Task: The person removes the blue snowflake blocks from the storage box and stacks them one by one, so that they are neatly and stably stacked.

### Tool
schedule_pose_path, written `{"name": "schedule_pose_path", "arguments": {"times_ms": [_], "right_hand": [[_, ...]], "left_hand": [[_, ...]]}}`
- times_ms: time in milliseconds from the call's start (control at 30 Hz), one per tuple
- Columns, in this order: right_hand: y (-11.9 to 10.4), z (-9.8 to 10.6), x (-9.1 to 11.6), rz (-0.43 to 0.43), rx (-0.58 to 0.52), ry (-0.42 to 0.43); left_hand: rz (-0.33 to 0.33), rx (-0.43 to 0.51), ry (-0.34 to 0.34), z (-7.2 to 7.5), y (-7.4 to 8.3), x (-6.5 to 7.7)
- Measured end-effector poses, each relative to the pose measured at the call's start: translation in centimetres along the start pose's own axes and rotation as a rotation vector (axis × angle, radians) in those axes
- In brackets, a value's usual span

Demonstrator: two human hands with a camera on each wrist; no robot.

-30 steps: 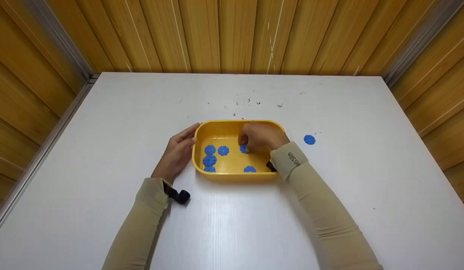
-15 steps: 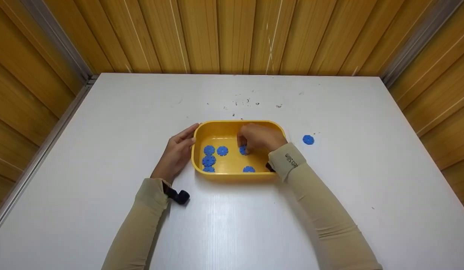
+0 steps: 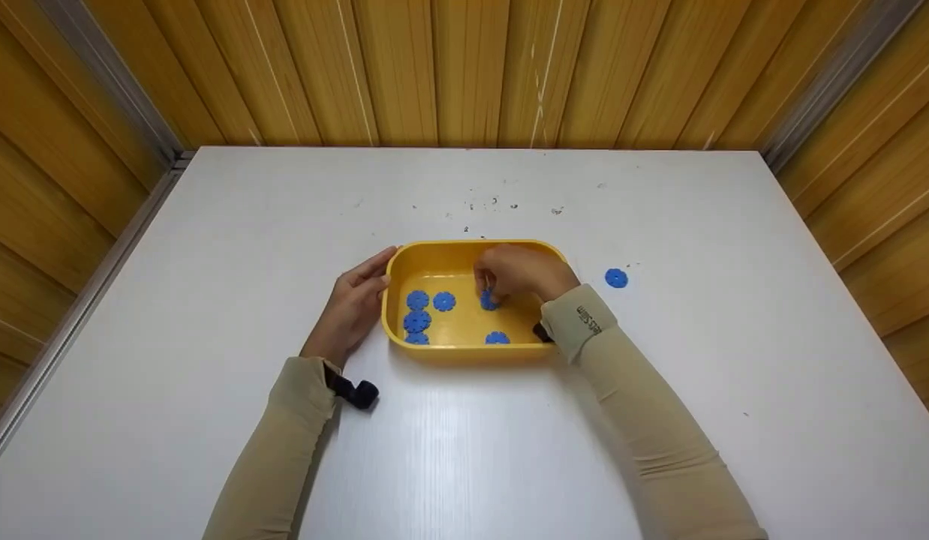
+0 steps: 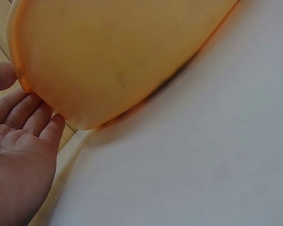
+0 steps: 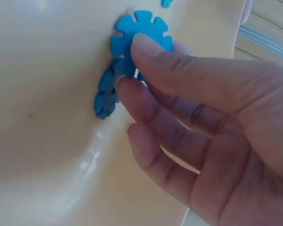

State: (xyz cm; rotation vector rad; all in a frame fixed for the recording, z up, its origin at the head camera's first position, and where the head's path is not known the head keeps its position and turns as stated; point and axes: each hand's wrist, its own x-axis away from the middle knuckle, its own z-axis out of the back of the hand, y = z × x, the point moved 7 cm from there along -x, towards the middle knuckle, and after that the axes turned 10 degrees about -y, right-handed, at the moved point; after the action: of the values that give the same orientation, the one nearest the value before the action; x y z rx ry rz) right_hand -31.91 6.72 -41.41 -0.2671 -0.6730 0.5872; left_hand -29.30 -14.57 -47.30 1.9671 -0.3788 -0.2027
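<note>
A yellow plastic tray (image 3: 494,352) stands on the white table. At its left end, my left hand (image 3: 350,311) holds the rim; the left wrist view shows its thumb and fingers at the tray's edge. My right hand (image 3: 518,271) reaches inside the tray and pinches a blue notched disc (image 5: 144,26) between thumb and fingers. Against that disc, a second blue disc (image 5: 106,94) stands nearly edge-on; whether they are slotted together is partly hidden by the fingers. Several similar discs (image 3: 417,322) lie at the tray's left side, and one disc (image 3: 497,338) lies near its front wall.
One loose blue disc (image 3: 616,278) lies on the white table (image 3: 464,450) to the right of the tray. Small dark marks (image 3: 513,206) dot the surface behind the tray. Wood-look panels (image 3: 464,75) enclose the back and sides.
The disc in my right hand has turned slightly and shows a little more of its face. Both hands and the tray keep nearly the same place.
</note>
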Motion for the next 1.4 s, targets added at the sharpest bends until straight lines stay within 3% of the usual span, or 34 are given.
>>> {"name": "schedule_pose_path", "arguments": {"times_ms": [600, 833, 1033, 1400], "right_hand": [[-0.5, 1.2, 1.3, -0.004, -0.021, 0.003], [-1.0, 2.1, 2.4, 0.048, -0.020, 0.023], [-1.3, 2.8, 3.5, 0.109, -0.055, 0.055], [-0.5, 3.8, 5.2, 0.127, -0.093, 0.126]], "left_hand": [[0.008, -0.005, 0.009, 0.1, -0.1, -0.3], [0.025, -0.019, 0.012, 0.1, -0.2, -0.3], [0.003, 0.000, 0.010, 0.1, -0.1, -0.2], [0.005, 0.006, 0.006, 0.2, -0.2, -0.1]]}}
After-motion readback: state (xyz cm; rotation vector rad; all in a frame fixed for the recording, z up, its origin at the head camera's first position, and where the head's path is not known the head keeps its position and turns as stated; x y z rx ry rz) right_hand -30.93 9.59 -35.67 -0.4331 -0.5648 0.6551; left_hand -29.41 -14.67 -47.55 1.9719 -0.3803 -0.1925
